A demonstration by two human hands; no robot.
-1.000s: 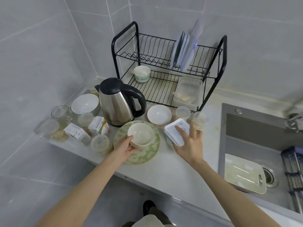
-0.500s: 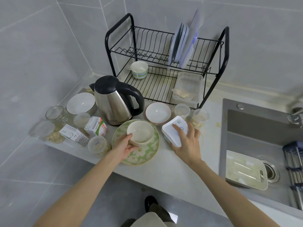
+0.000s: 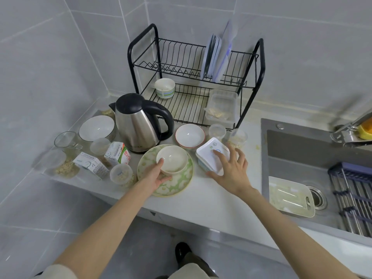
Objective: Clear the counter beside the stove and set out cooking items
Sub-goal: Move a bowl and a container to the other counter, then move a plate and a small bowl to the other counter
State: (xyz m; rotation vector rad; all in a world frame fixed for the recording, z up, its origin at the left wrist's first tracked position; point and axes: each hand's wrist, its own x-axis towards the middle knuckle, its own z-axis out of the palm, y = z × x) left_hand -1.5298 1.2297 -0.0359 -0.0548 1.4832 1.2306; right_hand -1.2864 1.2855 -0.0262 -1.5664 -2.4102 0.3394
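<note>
A small cream bowl [image 3: 173, 161] sits on a green flowered plate [image 3: 181, 185] at the counter's front. My left hand [image 3: 156, 175] grips the bowl, thumb on its rim and fingers under its side. Just to the right lies a white lidded box [image 3: 209, 155] with a printed label. My right hand [image 3: 231, 168] rests on that box with fingers spread, thumb at its near edge. A steel kettle [image 3: 138, 123] with a black handle stands behind the plate.
A black dish rack [image 3: 201, 91] holds plates, a striped cup [image 3: 165, 88] and a clear tub. White bowls [image 3: 190, 135], cartons [image 3: 118, 153], glass jars and small lidded cups crowd the counter's left. The sink [image 3: 314, 158] at right holds a white cutting board [image 3: 289, 196].
My left hand keeps its hold on the bowl. My right hand's fingers have spread wider over the white box. The view has shifted slightly.
</note>
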